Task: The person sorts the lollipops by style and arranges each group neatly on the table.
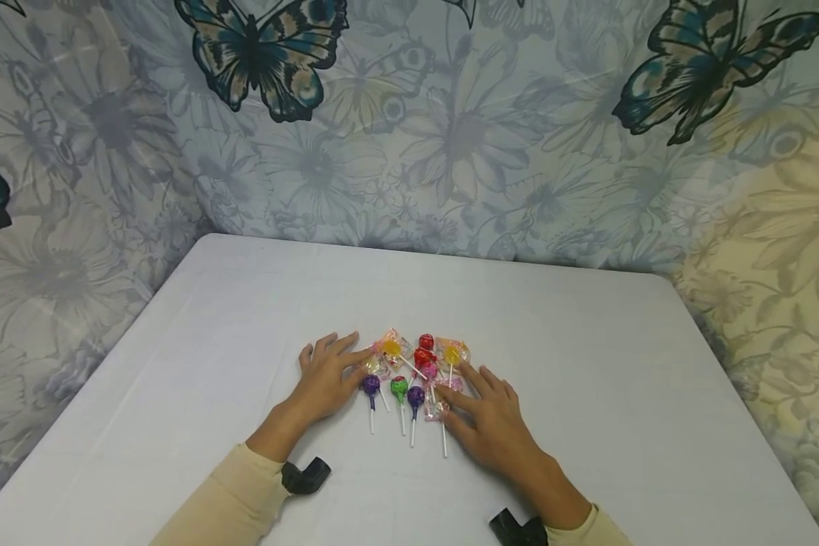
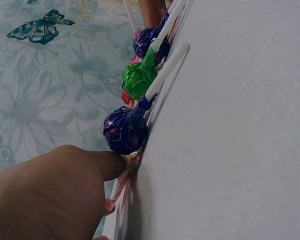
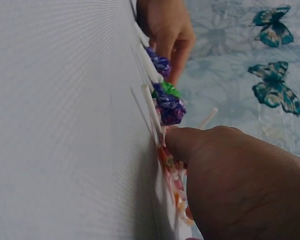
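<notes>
Purple lollipops [image 1: 415, 396], L hand [image 1: 326, 381], R hand [image 1: 497, 426] flanking

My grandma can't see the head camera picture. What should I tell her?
A person's left grip and right grip, both bare hands, are at either side of a cluster of purple, green, red, pink and yellow lollipops on a white table. Behind is a wall printed with flowers and butterflies.

The round purple lollipop [image 1: 371, 384] at left and the round green lollipop [image 1: 399, 387] near it wear crinkled, glossy wrappers like thin plastic. The yellow disc-shaped lollipop [image 1: 391, 348] at far left lies in clear, shiny film. A thin white stick [image 2: 167, 72] looks like smooth plastic. The white desk [image 2: 230, 125] has a matt, finely woven cloth surface; the beige left sleeve [image 1: 228, 497] is matt cloth.
</notes>
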A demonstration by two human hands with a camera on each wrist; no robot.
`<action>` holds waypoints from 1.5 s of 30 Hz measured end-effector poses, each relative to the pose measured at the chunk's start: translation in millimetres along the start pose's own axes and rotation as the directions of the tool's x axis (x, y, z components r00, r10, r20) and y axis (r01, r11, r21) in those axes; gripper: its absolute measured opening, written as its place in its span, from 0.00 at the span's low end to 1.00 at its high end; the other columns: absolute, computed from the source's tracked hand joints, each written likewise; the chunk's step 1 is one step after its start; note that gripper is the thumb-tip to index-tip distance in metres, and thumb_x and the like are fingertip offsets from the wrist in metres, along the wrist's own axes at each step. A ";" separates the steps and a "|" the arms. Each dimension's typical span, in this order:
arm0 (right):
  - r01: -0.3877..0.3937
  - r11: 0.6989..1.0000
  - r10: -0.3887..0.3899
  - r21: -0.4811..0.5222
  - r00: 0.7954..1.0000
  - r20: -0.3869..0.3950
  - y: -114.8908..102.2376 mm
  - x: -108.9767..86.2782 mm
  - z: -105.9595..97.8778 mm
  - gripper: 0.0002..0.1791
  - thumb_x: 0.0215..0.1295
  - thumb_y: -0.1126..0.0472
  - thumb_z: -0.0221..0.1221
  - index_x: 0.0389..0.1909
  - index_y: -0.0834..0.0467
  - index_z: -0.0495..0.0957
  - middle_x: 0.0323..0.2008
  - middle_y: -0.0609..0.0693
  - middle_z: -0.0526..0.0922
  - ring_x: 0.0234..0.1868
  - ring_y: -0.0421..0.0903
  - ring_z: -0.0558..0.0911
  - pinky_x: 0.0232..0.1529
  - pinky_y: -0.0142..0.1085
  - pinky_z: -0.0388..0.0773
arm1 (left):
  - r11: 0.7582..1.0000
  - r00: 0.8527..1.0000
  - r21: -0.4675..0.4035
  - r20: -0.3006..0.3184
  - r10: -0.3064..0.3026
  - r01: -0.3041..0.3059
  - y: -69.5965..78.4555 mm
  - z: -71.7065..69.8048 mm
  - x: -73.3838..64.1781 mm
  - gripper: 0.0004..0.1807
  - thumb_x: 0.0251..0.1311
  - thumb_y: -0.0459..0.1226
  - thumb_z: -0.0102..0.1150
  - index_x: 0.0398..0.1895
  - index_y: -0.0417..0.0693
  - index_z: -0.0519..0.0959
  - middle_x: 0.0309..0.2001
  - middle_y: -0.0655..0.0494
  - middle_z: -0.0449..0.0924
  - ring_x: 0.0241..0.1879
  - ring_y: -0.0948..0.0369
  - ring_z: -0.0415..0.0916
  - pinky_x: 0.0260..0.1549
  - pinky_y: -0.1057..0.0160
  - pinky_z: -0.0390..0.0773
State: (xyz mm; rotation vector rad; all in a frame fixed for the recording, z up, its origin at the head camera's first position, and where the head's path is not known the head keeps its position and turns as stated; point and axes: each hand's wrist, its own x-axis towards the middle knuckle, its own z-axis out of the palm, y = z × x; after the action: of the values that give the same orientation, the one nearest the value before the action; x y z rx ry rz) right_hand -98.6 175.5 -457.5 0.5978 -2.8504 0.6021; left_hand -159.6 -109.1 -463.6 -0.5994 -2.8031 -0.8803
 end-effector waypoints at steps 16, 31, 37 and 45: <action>-0.008 1.000 0.009 -0.011 1.000 0.009 -0.7 0.0 -1.1 0.21 0.60 0.48 0.64 0.55 0.44 0.82 0.67 0.59 0.65 0.65 0.68 0.61 0.58 0.67 0.54 | 0.996 0.997 -0.065 -0.046 0.065 -0.068 1.3 2.0 2.0 0.16 0.53 0.35 0.70 0.47 0.49 0.85 0.50 0.54 0.77 0.54 0.49 0.64 0.52 0.39 0.53; -0.019 0.999 0.020 -0.039 1.000 0.020 -2.2 0.0 -1.5 0.21 0.60 0.46 0.64 0.55 0.44 0.82 0.67 0.59 0.65 0.66 0.67 0.61 0.58 0.67 0.54 | 0.939 0.989 -0.326 -0.125 0.074 -0.111 -1.0 3.7 4.9 0.21 0.46 0.26 0.72 0.47 0.36 0.83 0.50 0.56 0.74 0.46 0.57 0.76 0.41 0.60 0.76; -0.022 0.999 0.023 -0.031 0.999 0.023 -2.5 -0.2 -2.3 0.21 0.60 0.46 0.64 0.55 0.44 0.82 0.67 0.59 0.65 0.66 0.68 0.60 0.58 0.67 0.54 | 0.908 0.995 -0.416 -0.102 0.002 -0.045 1.9 3.1 5.7 0.20 0.48 0.25 0.70 0.49 0.36 0.82 0.50 0.55 0.74 0.36 0.61 0.74 0.32 0.65 0.76; -0.020 0.999 0.020 -0.028 1.000 0.016 -2.8 -0.3 -2.6 0.21 0.60 0.47 0.64 0.55 0.44 0.82 0.67 0.59 0.65 0.66 0.68 0.61 0.59 0.66 0.54 | 0.816 0.994 -0.575 -0.046 -0.102 0.057 5.1 -0.8 7.9 0.19 0.51 0.21 0.64 0.49 0.35 0.82 0.45 0.50 0.78 0.38 0.56 0.74 0.37 0.64 0.76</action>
State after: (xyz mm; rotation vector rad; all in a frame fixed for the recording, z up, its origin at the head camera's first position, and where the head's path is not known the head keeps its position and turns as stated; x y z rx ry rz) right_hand -97.0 174.3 -454.2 0.5731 -2.8784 0.5620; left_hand -164.6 -103.1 -458.3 -0.4975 -2.4828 -1.7534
